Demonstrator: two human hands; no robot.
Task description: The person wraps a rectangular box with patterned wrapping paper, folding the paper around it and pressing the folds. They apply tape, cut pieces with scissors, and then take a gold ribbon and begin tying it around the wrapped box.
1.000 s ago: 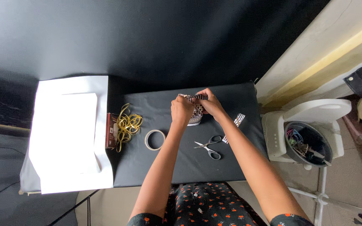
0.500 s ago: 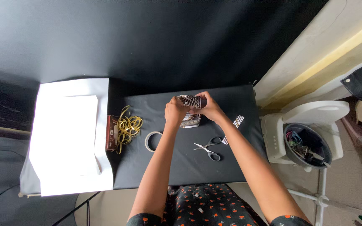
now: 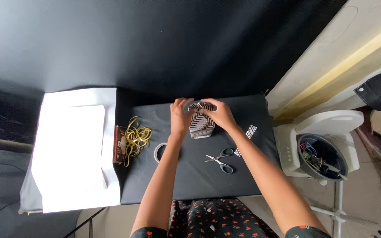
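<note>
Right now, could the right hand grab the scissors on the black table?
Probably yes. The scissors lie in the open just below the right hand, nothing on top, but that hand is busy holding the striped wrapped box.

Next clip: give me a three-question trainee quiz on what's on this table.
1. True or false: the scissors lie on the black table, in neither hand.
2. What lies nearest the tape roll? A) yellow cord B) white sheets C) scissors
3. What do the left hand and right hand hold between them?

Key: 1 true. 2 A. 3 A parcel in black-and-white patterned paper.
</note>
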